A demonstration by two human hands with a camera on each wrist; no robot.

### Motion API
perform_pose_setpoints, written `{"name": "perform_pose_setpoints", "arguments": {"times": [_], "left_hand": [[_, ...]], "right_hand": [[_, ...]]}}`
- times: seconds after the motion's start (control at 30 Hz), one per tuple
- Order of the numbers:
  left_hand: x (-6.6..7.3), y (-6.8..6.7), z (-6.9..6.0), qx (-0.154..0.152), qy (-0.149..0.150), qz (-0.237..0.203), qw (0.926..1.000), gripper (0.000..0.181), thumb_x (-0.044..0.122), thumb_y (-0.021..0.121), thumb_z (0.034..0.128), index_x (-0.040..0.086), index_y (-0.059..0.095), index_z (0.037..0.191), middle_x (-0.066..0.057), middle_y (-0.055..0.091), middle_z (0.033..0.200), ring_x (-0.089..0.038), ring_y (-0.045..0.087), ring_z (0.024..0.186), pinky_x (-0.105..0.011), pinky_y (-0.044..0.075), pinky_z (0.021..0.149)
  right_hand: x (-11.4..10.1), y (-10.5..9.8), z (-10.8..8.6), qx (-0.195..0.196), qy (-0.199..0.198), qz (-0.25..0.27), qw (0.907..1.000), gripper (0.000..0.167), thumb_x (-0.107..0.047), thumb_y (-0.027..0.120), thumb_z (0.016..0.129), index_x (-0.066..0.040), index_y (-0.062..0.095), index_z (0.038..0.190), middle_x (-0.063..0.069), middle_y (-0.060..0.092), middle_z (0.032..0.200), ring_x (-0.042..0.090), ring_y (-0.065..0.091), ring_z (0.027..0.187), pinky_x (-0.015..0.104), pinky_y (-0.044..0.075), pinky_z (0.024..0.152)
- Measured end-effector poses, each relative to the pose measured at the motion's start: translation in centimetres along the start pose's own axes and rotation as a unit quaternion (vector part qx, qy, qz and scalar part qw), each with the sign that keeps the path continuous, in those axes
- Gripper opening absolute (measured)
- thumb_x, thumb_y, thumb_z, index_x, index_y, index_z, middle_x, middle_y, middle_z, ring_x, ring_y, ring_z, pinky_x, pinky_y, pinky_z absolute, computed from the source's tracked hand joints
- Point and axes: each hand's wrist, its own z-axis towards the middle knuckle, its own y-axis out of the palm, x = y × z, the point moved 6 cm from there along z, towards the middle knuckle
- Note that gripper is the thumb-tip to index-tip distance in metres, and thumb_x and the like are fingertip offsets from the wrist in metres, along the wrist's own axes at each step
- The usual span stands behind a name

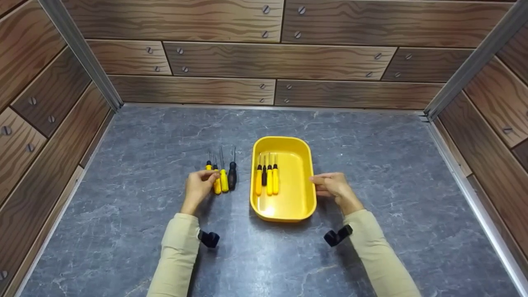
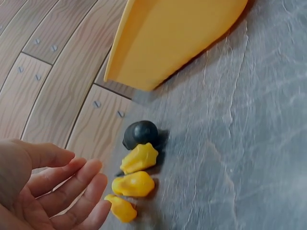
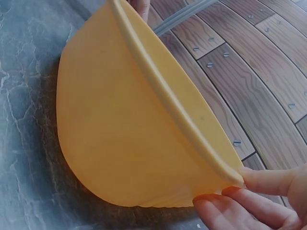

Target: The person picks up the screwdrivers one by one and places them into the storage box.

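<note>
Screwdrivers (image 1: 224,181) lie on the counter (image 1: 119,206) and inside the yellow tray (image 1: 295,204) in the head view. Left wrist view: the left hand (image 2: 60,199) is empty, loosely bent near the handles (image 2: 134,184). Right wrist view: the right hand (image 3: 268,211) pinches the tray's rim (image 3: 163,93).

A grey marble-look tabletop (image 1: 363,144) with pale veins has wood-plank-patterned panels around it: a back wall (image 1: 231,60) with slotted screw heads (image 1: 266,9) at the tabletop's far edge, a left wall (image 1: 62,136) and a right wall (image 1: 482,123) along its sides. Grey metal posts (image 1: 81,53) rise at the tabletop's two far corners.
</note>
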Motion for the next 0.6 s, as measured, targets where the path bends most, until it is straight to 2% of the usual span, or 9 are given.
{"name": "perform_pose_setpoints", "arguments": {"times": [0.17,0.23,0.33,0.47,0.6], "left_hand": [[-0.6,-0.4,0.3,0.007,-0.016,-0.017,0.9997,0.019,0.003,0.063,0.0874,-0.008,0.072,0.1,-0.024,0.074,0.093,-0.013,0.065,0.07,-0.008,0.048,0.058],[-0.8,-0.6,0.4,0.009,-0.022,-0.016,0.9996,0.019,0.003,0.063,0.0876,-0.008,0.072,0.1,-0.025,0.073,0.093,-0.013,0.065,0.069,-0.007,0.048,0.057],[-0.9,-0.9,0.5,0.021,-0.023,0.005,0.9995,0.018,0.004,0.063,0.0872,-0.006,0.073,0.099,-0.023,0.074,0.094,-0.02,0.068,0.074,-0.012,0.05,0.06],[-1.1,-1.2,0.6,0.035,-0.017,0.036,0.9986,0.019,0.003,0.062,0.0854,-0.006,0.073,0.097,-0.023,0.074,0.094,-0.031,0.07,0.084,-0.023,0.056,0.069],[-1.5,-1.5,0.6,0.04,-0.019,0.056,0.9974,0.019,0.003,0.063,0.0838,-0.005,0.073,0.097,-0.022,0.075,0.093,-0.034,0.069,0.086,-0.03,0.058,0.072]], "right_hand": [[0.4,-0.2,0.2,-0.012,0.016,0.025,0.9995,0.046,-0.01,0.069,0.088,0.012,0.056,0.126,-0.005,0.073,0.075,0.007,0.069,0.068,0.021,0.064,0.067],[0.5,-0.3,0.3,-0.013,0.025,0.03,0.9991,0.042,-0.011,0.071,0.087,0.009,0.061,0.122,-0.005,0.073,0.074,0.007,0.069,0.068,0.021,0.064,0.067],[0.6,-0.5,0.4,-0.015,0.039,0.036,0.9985,0.032,-0.012,0.074,0.085,0.003,0.068,0.112,-0.005,0.074,0.071,0.008,0.07,0.067,0.021,0.064,0.067],[0.6,-0.6,0.4,-0.03,0.053,0.059,0.9964,0.015,-0.011,0.075,0.083,-0.004,0.074,0.097,-0.003,0.074,0.069,0.01,0.071,0.066,0.023,0.064,0.067],[0.7,-0.6,0.6,-0.041,0.068,0.076,0.9939,0.006,-0.011,0.078,0.08,-0.007,0.075,0.085,-0.001,0.074,0.067,0.011,0.072,0.064,0.024,0.065,0.066]]}}
